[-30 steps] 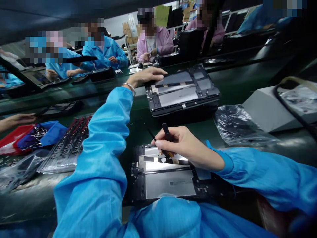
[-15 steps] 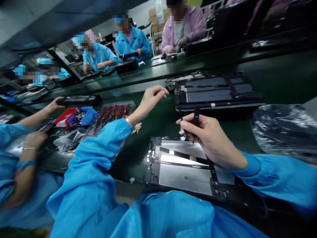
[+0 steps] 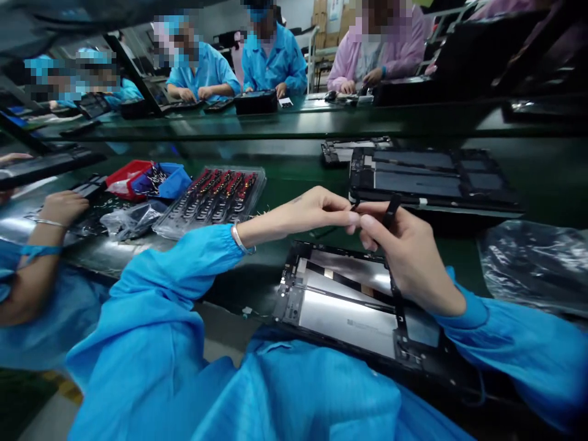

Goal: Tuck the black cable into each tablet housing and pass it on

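My left hand (image 3: 316, 208) reaches across with thumb and fingers pinched together. Its fingertips meet those of my right hand, and whatever is between them is too small to make out. My right hand (image 3: 404, 251) is closed around a slim black tool (image 3: 392, 210), whose upper end sticks up past the index finger; its tip is hidden. Below both hands lies an opened tablet (image 3: 349, 315) with silver battery panels and a dark strip slanting across them. My right wrist hangs over its right part.
Behind my hands lies a stack of opened tablets (image 3: 418, 174). Clear plastic wrapping (image 3: 533, 263) is at the right. To the left are a clear tray of small red-and-black parts (image 3: 215, 196), a blue bin (image 3: 177, 184) and a red bin (image 3: 124, 190). A co-worker's arm (image 3: 50, 233) is at far left.
My left hand has come down and to the right, from apart to fingertip contact with my right hand. The right hand keeps the black tool. The view has turned and levelled.
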`<state>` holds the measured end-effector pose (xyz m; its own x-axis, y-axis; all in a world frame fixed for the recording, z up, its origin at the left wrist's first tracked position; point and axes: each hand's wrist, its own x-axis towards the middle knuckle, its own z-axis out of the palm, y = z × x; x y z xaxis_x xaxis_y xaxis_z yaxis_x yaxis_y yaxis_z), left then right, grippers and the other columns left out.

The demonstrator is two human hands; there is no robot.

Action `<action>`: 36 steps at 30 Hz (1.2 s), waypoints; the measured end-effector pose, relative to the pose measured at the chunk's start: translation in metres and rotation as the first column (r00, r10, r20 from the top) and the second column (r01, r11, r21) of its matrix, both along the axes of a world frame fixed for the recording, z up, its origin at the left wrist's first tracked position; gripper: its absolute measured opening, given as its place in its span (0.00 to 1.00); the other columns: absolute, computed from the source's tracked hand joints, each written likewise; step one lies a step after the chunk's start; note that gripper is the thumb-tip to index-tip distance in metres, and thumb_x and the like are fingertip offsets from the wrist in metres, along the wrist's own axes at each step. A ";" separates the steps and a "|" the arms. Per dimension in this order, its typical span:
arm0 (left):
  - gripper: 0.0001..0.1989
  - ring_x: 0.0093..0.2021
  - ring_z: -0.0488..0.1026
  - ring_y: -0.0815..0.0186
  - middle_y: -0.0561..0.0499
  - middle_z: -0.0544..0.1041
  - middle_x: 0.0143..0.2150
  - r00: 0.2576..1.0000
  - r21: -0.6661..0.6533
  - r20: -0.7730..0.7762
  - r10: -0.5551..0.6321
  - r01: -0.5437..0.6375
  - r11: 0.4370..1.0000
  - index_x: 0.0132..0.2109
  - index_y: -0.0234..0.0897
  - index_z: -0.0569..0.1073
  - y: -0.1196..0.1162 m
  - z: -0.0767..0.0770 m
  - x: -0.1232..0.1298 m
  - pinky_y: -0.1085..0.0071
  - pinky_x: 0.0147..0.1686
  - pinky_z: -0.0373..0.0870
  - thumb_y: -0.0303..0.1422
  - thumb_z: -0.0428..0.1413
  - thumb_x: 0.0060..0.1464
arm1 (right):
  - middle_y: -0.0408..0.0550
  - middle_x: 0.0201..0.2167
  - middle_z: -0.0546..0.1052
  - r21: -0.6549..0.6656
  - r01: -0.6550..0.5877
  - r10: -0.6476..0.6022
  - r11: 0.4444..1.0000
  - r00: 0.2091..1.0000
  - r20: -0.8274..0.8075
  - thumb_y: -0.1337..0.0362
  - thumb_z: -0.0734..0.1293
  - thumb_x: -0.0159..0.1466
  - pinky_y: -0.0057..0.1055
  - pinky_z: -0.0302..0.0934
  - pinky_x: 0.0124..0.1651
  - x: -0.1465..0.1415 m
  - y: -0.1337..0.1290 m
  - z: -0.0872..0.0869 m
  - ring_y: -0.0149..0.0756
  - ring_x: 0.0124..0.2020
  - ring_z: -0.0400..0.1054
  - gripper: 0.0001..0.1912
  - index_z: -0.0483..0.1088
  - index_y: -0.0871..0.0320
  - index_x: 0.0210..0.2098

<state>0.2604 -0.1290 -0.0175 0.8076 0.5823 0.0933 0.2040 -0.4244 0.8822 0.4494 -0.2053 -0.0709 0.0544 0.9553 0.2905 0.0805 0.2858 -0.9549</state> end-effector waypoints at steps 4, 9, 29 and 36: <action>0.18 0.26 0.59 0.71 0.54 0.68 0.25 0.961 0.091 -0.244 -0.130 0.156 0.984 0.33 0.34 0.80 0.006 0.003 -0.007 0.69 0.27 0.49 0.43 0.57 0.63 | 0.42 0.28 0.77 0.078 0.025 -0.039 0.997 0.984 0.173 0.59 0.74 0.65 0.31 0.62 0.32 0.003 -0.002 0.006 0.30 0.27 0.67 0.08 0.79 0.56 0.41; 0.17 0.34 0.71 0.67 0.51 0.75 0.36 0.956 0.287 -0.274 -0.105 0.185 0.940 0.41 0.36 0.75 0.004 -0.001 -0.011 0.72 0.31 0.63 0.47 0.62 0.62 | 0.42 0.25 0.77 0.057 0.010 -0.018 0.998 0.990 0.137 0.61 0.74 0.65 0.30 0.60 0.29 -0.001 -0.006 0.009 0.29 0.25 0.65 0.05 0.78 0.56 0.34; 0.10 0.37 0.74 0.60 0.43 0.78 0.40 0.960 0.994 0.104 0.258 -0.096 -0.045 0.44 0.37 0.73 -0.039 -0.010 -0.003 0.61 0.34 0.69 0.29 0.47 0.73 | 0.40 0.21 0.71 0.072 0.008 -0.013 0.997 0.997 0.080 0.52 0.74 0.67 0.32 0.54 0.27 -0.003 -0.020 0.017 0.28 0.24 0.61 0.15 0.76 0.56 0.30; 0.13 0.35 0.76 0.61 0.45 0.78 0.36 0.951 0.997 0.075 0.301 -0.063 -0.047 0.41 0.37 0.74 -0.046 -0.006 0.003 0.62 0.34 0.73 0.28 0.46 0.74 | 0.41 0.22 0.70 0.087 0.002 -0.013 0.996 0.992 0.129 0.57 0.73 0.67 0.32 0.55 0.28 -0.005 -0.026 0.020 0.29 0.24 0.62 0.11 0.76 0.56 0.31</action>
<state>0.2635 -0.1750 -0.0239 0.7592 0.1265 0.6384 0.4884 -0.7591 -0.4304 0.4441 -0.2313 -0.0507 0.0182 0.9259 0.3773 0.2046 0.3659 -0.9079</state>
